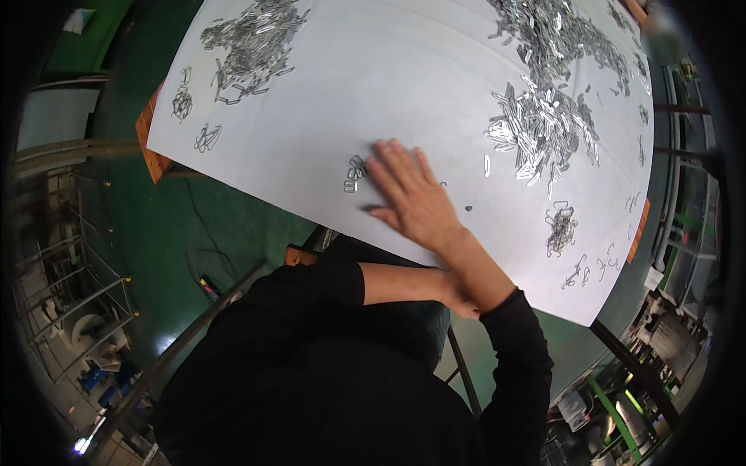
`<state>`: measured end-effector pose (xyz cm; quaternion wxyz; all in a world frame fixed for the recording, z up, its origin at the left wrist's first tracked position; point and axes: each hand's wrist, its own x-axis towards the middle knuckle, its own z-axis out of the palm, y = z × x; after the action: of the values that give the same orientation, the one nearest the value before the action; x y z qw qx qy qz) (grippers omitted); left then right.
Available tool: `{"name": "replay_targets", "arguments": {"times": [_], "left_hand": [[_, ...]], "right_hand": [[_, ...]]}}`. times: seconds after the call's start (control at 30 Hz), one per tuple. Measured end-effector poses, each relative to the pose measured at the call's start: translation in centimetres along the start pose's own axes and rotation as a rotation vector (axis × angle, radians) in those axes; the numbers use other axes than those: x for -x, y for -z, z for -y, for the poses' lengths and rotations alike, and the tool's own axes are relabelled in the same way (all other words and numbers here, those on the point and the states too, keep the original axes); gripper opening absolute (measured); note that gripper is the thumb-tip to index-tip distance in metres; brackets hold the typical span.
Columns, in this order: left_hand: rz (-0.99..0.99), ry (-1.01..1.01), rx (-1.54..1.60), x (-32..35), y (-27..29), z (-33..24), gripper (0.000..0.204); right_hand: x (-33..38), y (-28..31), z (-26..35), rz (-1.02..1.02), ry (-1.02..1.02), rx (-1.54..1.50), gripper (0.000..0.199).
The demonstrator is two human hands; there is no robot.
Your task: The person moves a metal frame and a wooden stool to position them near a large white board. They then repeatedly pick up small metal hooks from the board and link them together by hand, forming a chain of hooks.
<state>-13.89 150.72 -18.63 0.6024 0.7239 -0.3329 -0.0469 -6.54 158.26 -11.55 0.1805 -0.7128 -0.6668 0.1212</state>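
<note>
Head view, looking down. The bench (326, 93) has a white sheet top, tilted in frame, with an orange-brown edge showing at its left and right corners. The right hand (416, 198) lies palm-down and flat on the sheet, fingers (392, 159) spread and pointing up-left; its grip is splayed, pinching nothing. Just beside the fingertips, to their left, sits a small cluster of metal clips (355, 173); whether the fingertips touch it I cannot tell. The right forearm runs down-right into a black sleeve (517, 342).

The left hand (458, 299) is tucked under the right forearm at the near bench edge, mostly hidden; its grip I cannot tell. The left forearm is bare and comes across from a black sleeve.

Other clips on the sheet:
- A big loose pile (544, 128) lies right of the hand, well apart.
- A longer spread (559, 35) sits above that pile, toward the far right corner.
- Another heap (252, 43) lies at upper left.
- Small tangled bunches (182, 101) sit near the left edge, with one more (207, 137) below them.
- A linked bunch (561, 227) lies right of the wrist, with a few single clips (594, 268) near the lower right edge.
- A tiny dark speck (468, 208) sits just right of the hand.

The green floor (225, 225) shows below the bench. Metal racks (70, 287) stand at left and machinery (660, 342) at lower right. The person's black-clad torso fills the bottom centre.
</note>
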Motion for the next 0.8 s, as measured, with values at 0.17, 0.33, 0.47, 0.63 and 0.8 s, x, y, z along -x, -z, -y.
{"name": "replay_targets", "arguments": {"times": [0.17, 0.33, 0.47, 0.63, 0.8], "left_hand": [[0.003, 0.050, 0.063, 0.6, -0.8, 1.3, 0.026], [-0.029, 0.069, 0.077, -0.2, -1.6, 2.9, 0.026], [-0.102, 0.066, 0.151, -0.3, -2.1, 4.7, 0.026], [-0.181, 0.013, 0.394, 0.7, -3.6, 7.1, 0.026], [-0.147, -0.118, 0.685, -0.3, -7.5, 9.7, 0.026]], "right_hand": [[-3.6, -1.8, 2.7, 0.107, 0.235, 0.122, 0.067], [-3.8, -2.5, 2.9, 0.050, 0.031, 0.113, 0.060], [-5.3, -4.2, 4.0, -0.013, -0.074, 0.046, 0.058], [-11.3, -6.0, 5.4, -0.154, -0.013, 0.021, 0.052], [-12.5, -5.9, 4.7, -0.246, 0.115, -0.185, 0.051]]}}
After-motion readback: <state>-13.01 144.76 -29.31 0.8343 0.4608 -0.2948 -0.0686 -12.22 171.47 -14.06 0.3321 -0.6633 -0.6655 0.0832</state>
